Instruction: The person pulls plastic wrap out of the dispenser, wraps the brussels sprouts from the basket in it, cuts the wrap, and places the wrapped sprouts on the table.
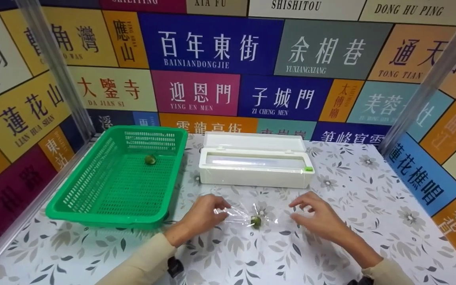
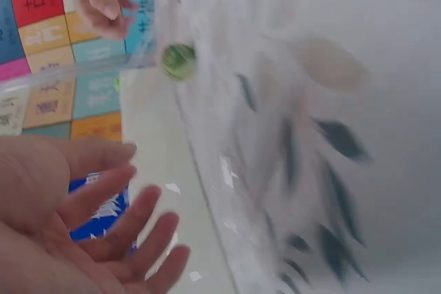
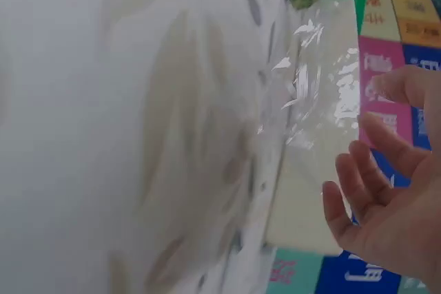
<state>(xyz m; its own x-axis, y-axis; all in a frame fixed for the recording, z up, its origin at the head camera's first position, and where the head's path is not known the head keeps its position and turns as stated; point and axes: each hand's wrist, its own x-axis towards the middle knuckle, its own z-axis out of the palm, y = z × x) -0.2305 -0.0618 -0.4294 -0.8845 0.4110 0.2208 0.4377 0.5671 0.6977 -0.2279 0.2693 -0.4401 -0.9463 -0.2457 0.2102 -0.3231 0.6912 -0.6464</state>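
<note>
Two pale sleeves come in lowest and nearest, with the forearms angled inward so that both hands can work over one spot on the table. Between them, in front of the box, sits the green ball with crinkled clear film about it; whether the film passes over or under it cannot be told. The left hand hangs beside the film's left side, fingers loosely spread and thumb apart, pinching nothing visible; creases run from the ball toward its fingertips, though contact is unclear. The right hand mirrors it on the other side, fingers softly bent, a wide gap to the thumb, gripping nothing. That pairing probably lets each side of the film be handled evenly, with the ball in the middle. The white box stands just behind, its lid tipped back, likely to keep its inside within reach. The green basket is set off to the left, probably to leave working room, with a second ball lying inside toward its far end.
</note>
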